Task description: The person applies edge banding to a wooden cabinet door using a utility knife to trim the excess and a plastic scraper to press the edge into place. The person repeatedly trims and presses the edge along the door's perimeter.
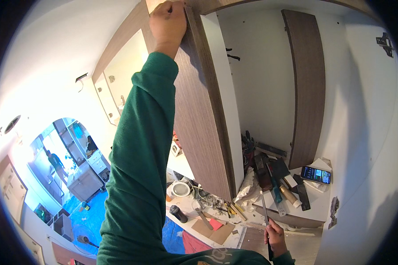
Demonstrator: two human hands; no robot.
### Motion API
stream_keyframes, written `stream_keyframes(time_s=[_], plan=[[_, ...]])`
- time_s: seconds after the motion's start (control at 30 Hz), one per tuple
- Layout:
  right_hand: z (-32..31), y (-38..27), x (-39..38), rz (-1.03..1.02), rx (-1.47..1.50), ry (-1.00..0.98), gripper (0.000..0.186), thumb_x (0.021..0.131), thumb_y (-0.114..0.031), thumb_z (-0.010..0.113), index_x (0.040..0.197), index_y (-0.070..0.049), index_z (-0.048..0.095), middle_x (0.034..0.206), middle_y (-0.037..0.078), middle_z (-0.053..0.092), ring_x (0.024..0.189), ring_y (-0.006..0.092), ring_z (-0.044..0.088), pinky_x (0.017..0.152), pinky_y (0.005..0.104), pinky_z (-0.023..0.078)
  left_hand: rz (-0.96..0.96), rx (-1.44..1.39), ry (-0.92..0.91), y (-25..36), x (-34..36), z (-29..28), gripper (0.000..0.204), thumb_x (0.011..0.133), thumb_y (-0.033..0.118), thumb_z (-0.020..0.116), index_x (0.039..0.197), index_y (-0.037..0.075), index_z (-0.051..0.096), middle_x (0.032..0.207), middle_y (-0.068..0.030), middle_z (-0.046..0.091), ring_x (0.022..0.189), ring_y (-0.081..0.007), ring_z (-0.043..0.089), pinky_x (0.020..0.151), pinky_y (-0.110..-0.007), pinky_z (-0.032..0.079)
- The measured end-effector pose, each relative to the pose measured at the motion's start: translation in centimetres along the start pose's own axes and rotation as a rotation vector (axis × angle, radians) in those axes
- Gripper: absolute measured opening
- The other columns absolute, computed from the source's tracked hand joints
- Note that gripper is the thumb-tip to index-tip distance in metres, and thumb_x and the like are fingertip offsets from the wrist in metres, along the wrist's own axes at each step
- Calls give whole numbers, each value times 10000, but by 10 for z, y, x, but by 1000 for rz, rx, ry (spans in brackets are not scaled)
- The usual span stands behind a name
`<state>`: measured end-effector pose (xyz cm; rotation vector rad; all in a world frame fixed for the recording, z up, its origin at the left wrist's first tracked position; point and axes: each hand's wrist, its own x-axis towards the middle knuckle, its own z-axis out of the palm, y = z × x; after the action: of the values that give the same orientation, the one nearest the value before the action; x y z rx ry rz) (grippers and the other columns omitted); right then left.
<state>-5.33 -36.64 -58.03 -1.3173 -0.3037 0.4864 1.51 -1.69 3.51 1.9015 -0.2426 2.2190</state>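
Note:
My left hand [168, 23] is raised at the top, fingers curled on the upper end of a brown wood-grain panel [202, 123] beside the cabinet frame [216, 79]. My green sleeve hides part of the panel. My right hand [275, 236], low at the right, grips a long, thin, flat metal tool [264, 205] with a dark handle, pointing upward. Inside the cabinet a second brown board [303, 88] stands upright against the back. Below it lie assorted tools [274, 176], a crumpled white wrapping [247, 190] and a phone [315, 174] with its screen lit.
Below is a cluttered counter [199, 229] with a black cylinder [177, 213] and a white ring fitting [180, 189]. Wall hinges [384, 44] sit at right. At left, a person [56, 164] stands in another room, near a grey box-shaped unit [85, 181] and blue floor sheeting [84, 221].

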Motion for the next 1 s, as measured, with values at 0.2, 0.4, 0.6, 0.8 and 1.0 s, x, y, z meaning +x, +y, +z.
stream_keyframes(time_s=[0.2, 0.4, 0.6, 0.8, 1.0], plan=[[1, -7, -3, 12, -24, -37, 480, 1072, -157, 490, 1525, -5, 447, 705, 29, 526, 502, 98, 477, 450, 255, 426, -24, -146, -2, -2, 0, -9, 337, 984, 248, 535, 931, -39, 704, 915, -225, 709, 819, -329, 662, 771, -410, 512], [0, 3, -4, 34, -3, -48, 486, 1072, -170, 492, 1538, -39, 449, 726, 22, 528, 519, 92, 481, 466, 249, 432, -139, -126, -71, 41, -16, -20, 312, 953, 226, 544, 950, -44, 700, 886, -190, 697, 792, -272, 637, 742, -388, 507], [3, -3, -5, 31, -52, -68, 481, 1078, -179, 482, 1540, -45, 451, 724, 19, 523, 515, 88, 475, 459, 246, 431, -46, -149, -31, 12, -5, -13, 309, 948, 250, 576, 932, -35, 693, 865, -151, 683, 793, -224, 625, 702, -374, 504], [3, -2, -3, 26, -50, -52, 478, 1080, -186, 481, 1536, -47, 459, 713, 14, 521, 509, 85, 473, 457, 242, 429, -208, 6, -171, 26, 4, -18, 279, 934, 255, 629, 883, -16, 675, 778, -99, 653, 693, -189, 598, 620, -365, 489], [3, -5, -5, 39, -32, -53, 482, 1081, -198, 489, 1537, -45, 455, 711, 16, 526, 511, 84, 474, 460, 240, 425, -270, 37, -289, 15, 28, -15, 266, 933, 237, 654, 847, -12, 689, 735, -76, 638, 645, -163, 575, 582, -342, 468]])
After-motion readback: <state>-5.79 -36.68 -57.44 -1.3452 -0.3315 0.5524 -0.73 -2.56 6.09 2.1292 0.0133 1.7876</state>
